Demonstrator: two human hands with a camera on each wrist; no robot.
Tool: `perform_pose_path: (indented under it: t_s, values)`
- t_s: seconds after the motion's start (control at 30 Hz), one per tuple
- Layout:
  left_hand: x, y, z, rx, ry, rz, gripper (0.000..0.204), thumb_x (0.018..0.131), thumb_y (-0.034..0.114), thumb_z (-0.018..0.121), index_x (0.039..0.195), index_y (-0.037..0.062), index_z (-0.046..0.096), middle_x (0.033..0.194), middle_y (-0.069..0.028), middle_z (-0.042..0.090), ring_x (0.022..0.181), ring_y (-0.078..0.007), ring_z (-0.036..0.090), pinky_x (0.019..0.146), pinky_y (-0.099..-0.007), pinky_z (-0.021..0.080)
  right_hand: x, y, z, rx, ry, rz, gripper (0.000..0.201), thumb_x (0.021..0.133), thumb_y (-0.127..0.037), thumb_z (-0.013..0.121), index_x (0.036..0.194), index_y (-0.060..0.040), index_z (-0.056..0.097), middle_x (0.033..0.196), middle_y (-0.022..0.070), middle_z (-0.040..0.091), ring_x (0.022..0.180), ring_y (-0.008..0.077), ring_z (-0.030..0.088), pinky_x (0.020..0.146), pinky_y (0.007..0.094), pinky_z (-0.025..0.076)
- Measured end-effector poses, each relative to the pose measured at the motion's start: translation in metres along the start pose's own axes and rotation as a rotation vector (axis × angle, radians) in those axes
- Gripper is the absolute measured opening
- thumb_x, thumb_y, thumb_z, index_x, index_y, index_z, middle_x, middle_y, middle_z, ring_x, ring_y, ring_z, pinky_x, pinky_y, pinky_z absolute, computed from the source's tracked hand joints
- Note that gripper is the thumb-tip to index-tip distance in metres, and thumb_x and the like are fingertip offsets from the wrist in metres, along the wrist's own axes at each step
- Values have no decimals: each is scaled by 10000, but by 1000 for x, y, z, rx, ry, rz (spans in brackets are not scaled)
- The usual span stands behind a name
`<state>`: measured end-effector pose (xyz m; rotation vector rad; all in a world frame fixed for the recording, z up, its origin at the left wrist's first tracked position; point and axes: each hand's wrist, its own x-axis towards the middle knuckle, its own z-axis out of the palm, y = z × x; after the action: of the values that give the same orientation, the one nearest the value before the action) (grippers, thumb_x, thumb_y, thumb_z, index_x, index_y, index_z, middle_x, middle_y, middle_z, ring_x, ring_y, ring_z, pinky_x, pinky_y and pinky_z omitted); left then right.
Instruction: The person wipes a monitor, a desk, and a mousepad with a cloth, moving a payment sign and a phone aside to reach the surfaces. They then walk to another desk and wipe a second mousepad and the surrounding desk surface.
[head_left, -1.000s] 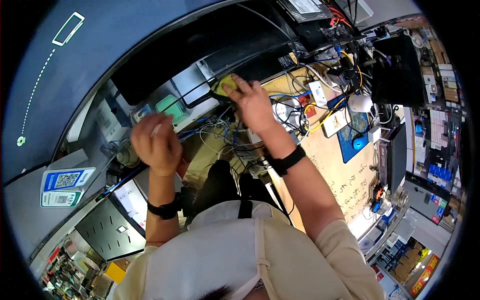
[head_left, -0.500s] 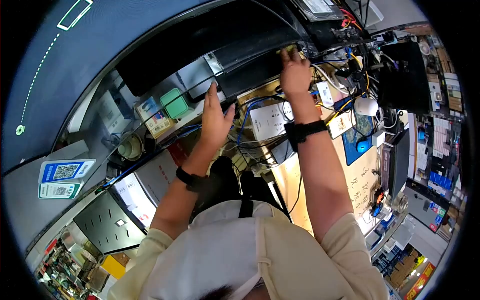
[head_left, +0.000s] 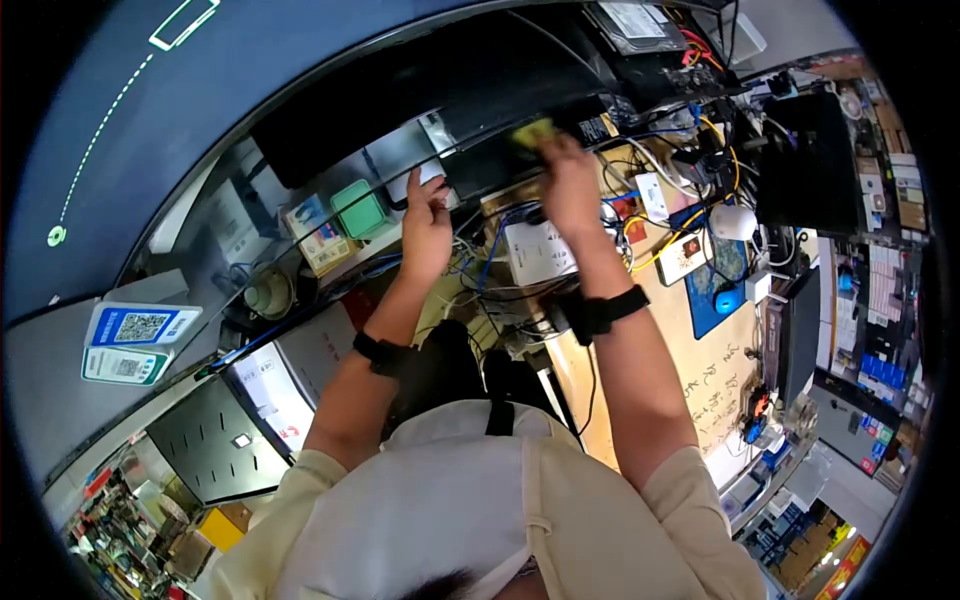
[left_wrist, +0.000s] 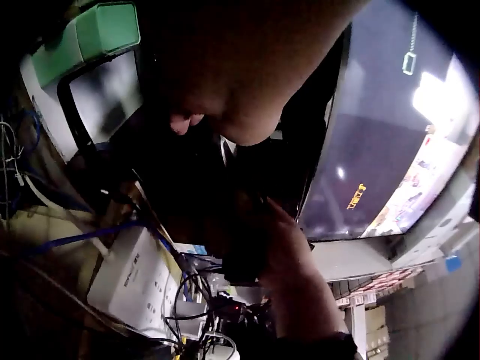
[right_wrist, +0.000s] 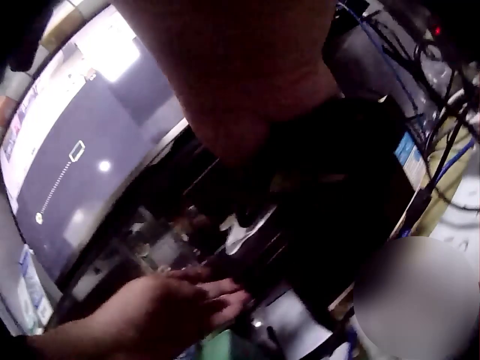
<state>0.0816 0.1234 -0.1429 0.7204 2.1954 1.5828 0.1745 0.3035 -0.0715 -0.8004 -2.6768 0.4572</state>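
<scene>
Right hand [head_left: 574, 195] held a yellow-green cloth [head_left: 532, 132] at its fingertips, over the dark panel [head_left: 485, 165] below the big screen; motion blur left cloth versus thin sponge unsettled. Left hand [head_left: 428, 240] had its fingers mostly extended at the panel's near-left end; could not tell whether they bore on its edge.

Handling (judged): cloth light, soft, limp, hard to damage; best bunched under several fingers, since a loose corner could snag on the cables [head_left: 625, 170]. Panel presumably stiff and smooth, perhaps slippery and easily scratched; steady it by the rim, clear of the printed label [head_left: 597, 128]. Its weight could not be judged.

Nearby: green box [head_left: 357, 208] left of the left hand; white power strip [head_left: 540, 252] below the right.

Obscured: both wrist views very dark at the panel, the wearer's own hand filling the upper part of each. Cloth not discernible there; its underside and any contact with the panel unconfirmed. Lower right corner of right-wrist view blurred out.
</scene>
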Motion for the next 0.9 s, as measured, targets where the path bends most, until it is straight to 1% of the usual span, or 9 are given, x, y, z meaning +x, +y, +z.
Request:
perform_pose_path:
  t_s: [0.17,0.27,0.37,0.4,0.47,0.63,0.77,0.87,0.9]
  values:
    - [-1,-1,4,-6,-7,-12,610,924,-57,417,1470,7,152,1269,-190,542,1038,-237,597,886,-304,469,-2,1,15,-362,33,-66,500,745,-72,586,1232,-185,604,1348,111,517,952,328,545,728,408,505]
    - [-3,-11,2,-244,-9,-98,590,927,-83,377,1477,-5,179,1279,-202,514,1054,-250,580,881,-318,476,-24,-47,29,-258,2,-177,496,746,-57,575,1224,-183,603,1373,108,492,962,329,537,742,430,508]
    - [-10,-5,-13,-250,-20,-184,589,894,-116,392,1454,-11,244,1055,-118,526,925,-185,537,873,-270,411,-41,-63,28,31,-89,-317,516,726,-7,574,1217,-161,613,1264,133,567,972,350,558,799,431,507]
    - [-12,-6,-23,-173,-67,-214,574,894,-116,392,1443,-9,264,1014,-98,514,899,-170,519,854,-255,385,-41,-62,21,269,-164,-296,496,742,4,558,1218,-127,609,1171,150,613,957,292,596,836,371,496]
    - [-21,-19,-39,-127,-148,-61,468,904,-63,459,1360,32,412,976,-91,569,908,-163,546,841,-230,382,-29,-72,-25,684,-775,295,462,773,-3,553,1229,-65,586,1113,160,639,932,218,616,856,290,470]
    - [-51,69,-111,187,-156,174,187,865,-3,581,1043,34,627,959,-120,653,849,-303,638,727,-361,513,-34,-87,-76,705,-692,6,459,787,13,574,1245,-14,565,1160,157,645,1054,178,601,906,278,449]
    - [-52,104,-158,304,237,277,199,814,7,632,1005,56,657,970,-118,645,858,-326,607,734,-396,502,-23,-111,-95,791,-257,-54,447,786,1,597,1232,-30,589,1194,163,625,1115,262,591,988,309,411]
    - [-21,104,-185,601,482,393,317,769,-18,634,1073,71,642,1055,-114,631,924,-333,578,780,-405,489,3,-97,-79,152,184,-148,487,744,3,600,1229,-40,590,1255,183,574,1089,343,553,949,385,448]
    - [-12,106,-193,699,539,408,349,757,-24,633,1092,75,636,1084,-113,625,946,-336,569,795,-407,486,8,-98,-74,-14,161,-139,500,728,-4,605,1225,-51,597,1250,190,572,1038,356,551,916,401,458]
